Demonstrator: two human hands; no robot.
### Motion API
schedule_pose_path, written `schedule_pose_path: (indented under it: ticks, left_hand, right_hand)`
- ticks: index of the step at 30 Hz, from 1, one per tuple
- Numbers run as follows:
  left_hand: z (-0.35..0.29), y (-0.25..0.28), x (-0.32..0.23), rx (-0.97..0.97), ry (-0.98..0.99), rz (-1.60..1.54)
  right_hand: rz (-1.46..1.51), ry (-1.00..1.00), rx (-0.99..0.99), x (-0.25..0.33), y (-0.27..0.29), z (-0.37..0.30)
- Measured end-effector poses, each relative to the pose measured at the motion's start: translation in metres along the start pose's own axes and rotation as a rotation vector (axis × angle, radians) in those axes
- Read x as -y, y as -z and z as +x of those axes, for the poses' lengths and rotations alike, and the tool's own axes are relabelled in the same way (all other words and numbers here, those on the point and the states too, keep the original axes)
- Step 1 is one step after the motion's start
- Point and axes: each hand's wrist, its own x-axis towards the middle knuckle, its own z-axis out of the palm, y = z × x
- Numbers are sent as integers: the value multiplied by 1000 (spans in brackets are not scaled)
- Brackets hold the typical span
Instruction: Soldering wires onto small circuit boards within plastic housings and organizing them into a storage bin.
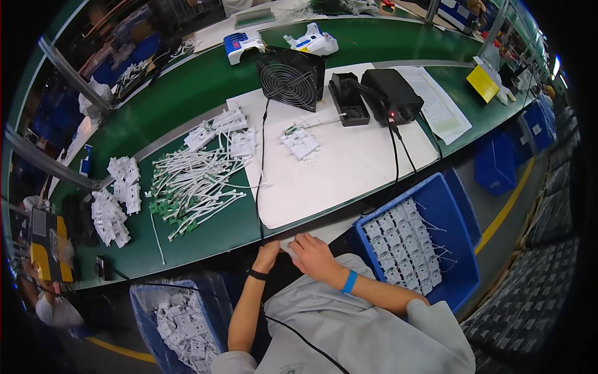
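Note:
Both hands are low at the front edge of the green workbench (140,252). My left hand (268,253), with a black wristband, has its fingers hidden below the edge, close to a black cable. Beside it my right hand (316,257), with a blue wristband, has bent fingers closed at a pale flat surface under the bench edge; what they hold, if anything, is hidden. Ahead on a white sheet (349,168) lie a white plastic housing (301,144) with a small green circuit board and white wire, and a soldering iron stand (350,103).
A black fan (290,80) and a black power unit (391,93) stand behind. Left are bundled white wires (202,181) with green boards and stacked white housings (111,218). Blue bins of white parts stand right (462,274) and left (142,311). A cable (258,199) crosses the bench.

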Motion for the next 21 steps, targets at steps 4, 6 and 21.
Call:
schedule_pose_path:
  ticks: [4,6,21]
  left_hand:
    - [-14,14,-1,-8,-38,-338]
    - [-38,14,-28,0,-55,-326]
    - [-38,41,-12,-186,-262,-224]
  right_hand:
    - [14,-11,-27,-18,9,-18]
    - [-2,-139,46,-37,11,-26]
    - [423,56,118,-40,47,-9]
